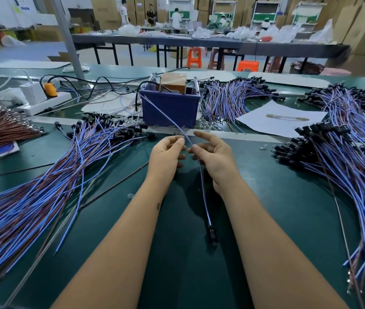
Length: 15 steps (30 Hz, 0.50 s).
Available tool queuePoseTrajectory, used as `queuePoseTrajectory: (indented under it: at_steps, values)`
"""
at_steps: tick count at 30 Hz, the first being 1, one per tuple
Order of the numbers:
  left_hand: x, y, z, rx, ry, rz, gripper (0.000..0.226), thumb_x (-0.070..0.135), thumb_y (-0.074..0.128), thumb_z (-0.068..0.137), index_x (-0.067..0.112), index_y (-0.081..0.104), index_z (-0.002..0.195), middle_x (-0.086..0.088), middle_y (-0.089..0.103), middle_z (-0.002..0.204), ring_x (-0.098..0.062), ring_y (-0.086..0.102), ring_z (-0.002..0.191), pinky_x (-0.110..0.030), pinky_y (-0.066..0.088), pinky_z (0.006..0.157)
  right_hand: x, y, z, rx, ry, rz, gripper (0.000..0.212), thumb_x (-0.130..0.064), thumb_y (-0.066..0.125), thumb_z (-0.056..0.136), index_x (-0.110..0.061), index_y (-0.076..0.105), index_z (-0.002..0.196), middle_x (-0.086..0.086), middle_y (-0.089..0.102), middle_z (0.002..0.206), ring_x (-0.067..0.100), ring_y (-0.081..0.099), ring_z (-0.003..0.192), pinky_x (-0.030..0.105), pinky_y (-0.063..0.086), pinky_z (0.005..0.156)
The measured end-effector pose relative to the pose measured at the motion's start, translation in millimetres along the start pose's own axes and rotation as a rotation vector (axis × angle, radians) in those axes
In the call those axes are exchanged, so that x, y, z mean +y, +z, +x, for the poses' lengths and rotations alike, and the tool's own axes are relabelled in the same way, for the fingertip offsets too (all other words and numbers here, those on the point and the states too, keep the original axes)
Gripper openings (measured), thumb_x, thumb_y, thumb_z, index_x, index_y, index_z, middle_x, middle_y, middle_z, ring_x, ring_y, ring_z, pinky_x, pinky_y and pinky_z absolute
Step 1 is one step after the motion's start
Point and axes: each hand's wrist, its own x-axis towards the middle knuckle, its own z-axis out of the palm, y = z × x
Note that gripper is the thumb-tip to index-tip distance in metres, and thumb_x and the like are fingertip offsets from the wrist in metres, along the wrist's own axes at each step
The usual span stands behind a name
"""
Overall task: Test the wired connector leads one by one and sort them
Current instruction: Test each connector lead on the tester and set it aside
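hands pinch one lead (pixel 203 188): left grip (pixel 167 153) apparently its tip, right grip (pixel 212 156) lower.

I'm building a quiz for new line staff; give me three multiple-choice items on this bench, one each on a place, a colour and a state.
1. Where is the blue bin? A beyond the hands B under the paper C on a stool
2. What colour is the bench mat? A red B green C white
3. How is the lead held? A lying loose B pinched by both hands C in the left hand only

Answers: 1 A, it stands behind the left hand and right hand. 2 B, dark green throughout. 3 B, both hands' fingertips pinch its wire.
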Motion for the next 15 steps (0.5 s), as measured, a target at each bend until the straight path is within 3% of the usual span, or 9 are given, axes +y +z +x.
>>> queuePoseTrajectory:
  at_steps: [3,5,9,15]
  values:
    - [1.2,-0.8,-1.8,-0.002,0.118,0.022,0.013,0.01,0.058,0.095,0.016,0.066,0.087,0.014,0.066,0.062,0.005,0.061,0.058,-0.009,0.043,0.053,1.3,5.6,-2.3,-0.037,-0.025,-0.03,0.022,0.005,0.063,0.088,-0.011,0.064,0.102,0.004,0.068,0.074,0.001,0.062,0.06,0.014,0.048,0.063]
    - [1.8,-1.4,-1.4,0.034,0.152,0.026,0.009,0.005,0.06,0.093,0.009,0.068,0.09,0.01,0.066,0.064,0.006,0.06,0.054,-0.006,0.042,0.052,2.4,8.5,-2.3,-0.05,-0.024,-0.072,0.011,0.004,0.064,0.087,-0.004,0.066,0.094,0.006,0.068,0.072,0.001,0.062,0.058,0.013,0.047,0.06]
    - [0.1,-1.9,1.8,0.044,0.128,0.038,0.006,0.008,0.065,0.09,0.011,0.07,0.09,0.0,0.066,0.07,0.002,0.057,0.053,-0.011,0.045,0.054,5.0,11.1,-0.9,-0.071,-0.016,-0.169,0.01,0.0,0.062,0.09,-0.004,0.069,0.083,0.006,0.068,0.07,0.007,0.061,0.061,0.015,0.047,0.06]
    - [-5.7,-5.2,4.7,0.05,0.13,0.083,0.016,0.015,0.067,0.089,0.024,0.071,0.076,0.005,0.07,0.066,-0.006,0.064,0.063,-0.018,0.052,0.059,7.8,11.5,-0.5,-0.062,-0.024,-0.191,0.013,-0.003,0.063,0.09,-0.008,0.069,0.079,0.0,0.069,0.07,0.006,0.063,0.065,0.017,0.048,0.066]
